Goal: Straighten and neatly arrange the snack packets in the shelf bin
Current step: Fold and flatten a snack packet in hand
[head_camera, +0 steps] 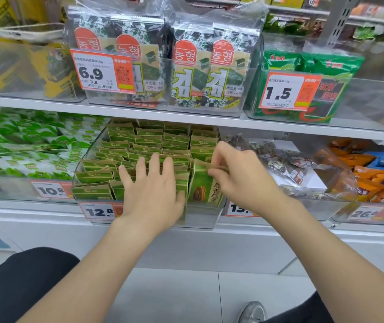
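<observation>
White shop shelves (139, 110) run across; on the lower one a clear bin (200, 215) holds rows of green-and-tan snack packets (149, 138), with seaweed packs (200, 73) on the shelf above. Left hand (153, 190) lies flat, fingers spread, on the front rows; right hand (240, 173) pinches the top edge of a packet (203, 185) at the bin's right front.

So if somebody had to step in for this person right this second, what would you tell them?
Left hand: open, lying flat on the green packets in the middle of the clear bin.
Right hand: pinches the top edge of the front-right packet, which stands facing out.
Done: the back rows stand in fairly even lines.
To do: the front-left packets lie tilted and uneven. Stand them up, then square the front row.
</observation>
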The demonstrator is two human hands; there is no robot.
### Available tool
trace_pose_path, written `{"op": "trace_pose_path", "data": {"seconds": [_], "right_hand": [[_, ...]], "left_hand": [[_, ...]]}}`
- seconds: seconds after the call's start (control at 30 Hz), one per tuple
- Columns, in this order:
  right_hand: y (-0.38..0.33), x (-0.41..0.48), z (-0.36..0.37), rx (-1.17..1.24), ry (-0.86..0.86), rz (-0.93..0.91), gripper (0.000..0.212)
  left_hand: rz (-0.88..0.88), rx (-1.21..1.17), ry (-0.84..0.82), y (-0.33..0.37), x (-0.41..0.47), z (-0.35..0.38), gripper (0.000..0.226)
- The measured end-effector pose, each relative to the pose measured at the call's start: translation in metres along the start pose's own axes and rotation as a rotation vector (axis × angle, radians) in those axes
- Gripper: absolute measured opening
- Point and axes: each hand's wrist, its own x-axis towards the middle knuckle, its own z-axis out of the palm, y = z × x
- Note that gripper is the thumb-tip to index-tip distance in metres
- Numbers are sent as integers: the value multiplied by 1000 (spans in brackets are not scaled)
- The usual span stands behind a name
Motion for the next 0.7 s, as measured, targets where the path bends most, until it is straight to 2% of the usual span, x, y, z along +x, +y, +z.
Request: {"op": "trace_pose_path", "data": {"seconds": [0.1,0.23,0.3,0.4,0.53,0.63,0.7], "right_hand": [[-4,-6,-10,184,279,3,13],[-17,-11,-22,231,630,-40,13],[-21,-15,-26,252,725,-40,17],[-27,-21,-26,245,731,-38,17],[-37,-26,-17,400,668,28,17],[-44,-26,-10,623,569,120,13],[-45,-25,-10,737,446,163,20]], "left_hand": [[-14,-148,89,5,0,-8,70],[35,-394,368,6,-3,-15,26],[88,-575,478,6,-6,-18,18],[229,-841,576,13,-15,-27,20],[455,-960,407,25,-26,-30,24],[397,-1146,234,27,-24,-28,27],[332,-1309,130,24,-21,-28,24]]}}
